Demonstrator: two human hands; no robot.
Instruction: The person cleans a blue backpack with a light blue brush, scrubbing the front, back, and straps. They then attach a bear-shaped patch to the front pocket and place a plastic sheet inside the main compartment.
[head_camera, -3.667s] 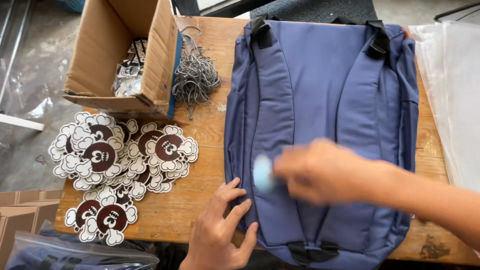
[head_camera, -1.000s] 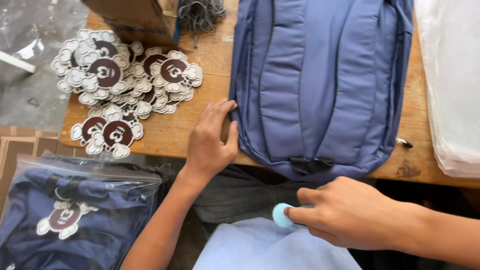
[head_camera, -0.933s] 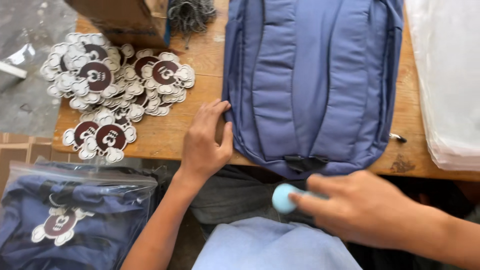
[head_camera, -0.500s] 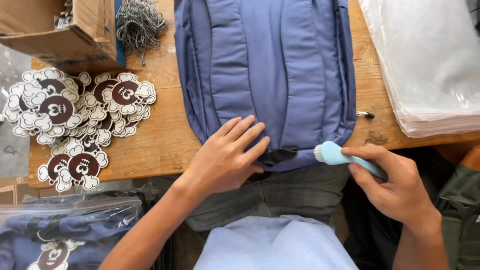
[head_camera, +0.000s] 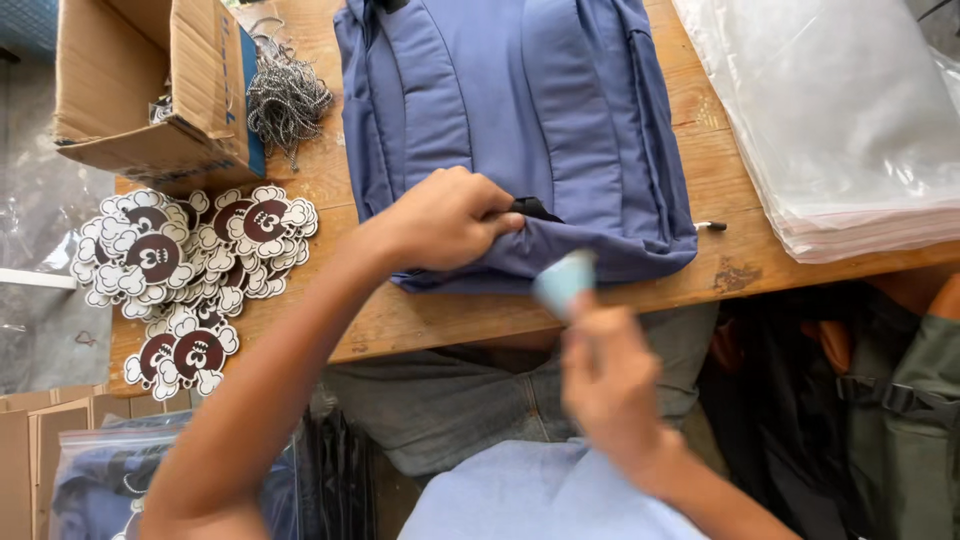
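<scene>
Blue backpack (head_camera: 520, 130) lying flat, strap side up, on wooden table (head_camera: 440, 320), bottom edge toward table's near edge. Left hand (head_camera: 440, 215) clenched on fabric at backpack's lower edge, just beside black strap loop (head_camera: 535, 208), bunching the cloth. Right hand (head_camera: 605, 385) blurred, gripping small pale-blue tool (head_camera: 563, 280); tool tip right at backpack's bottom hem, contact not certain. Small metal zipper pull (head_camera: 710, 226) sticking out at backpack's lower right corner. Stack of clear plastic bags (head_camera: 850, 120) on table right of backpack, near it. Left of backpack: tangle of grey cords (head_camera: 285, 95), then open cardboard box (head_camera: 150, 90). Pile of flower-shaped brown-and-white tags (head_camera: 190, 270) on table's left part, well apart from hands. Below table, bagged blue item (head_camera: 110, 480) at lower left, olive-green bag (head_camera: 900, 400) at lower right.
</scene>
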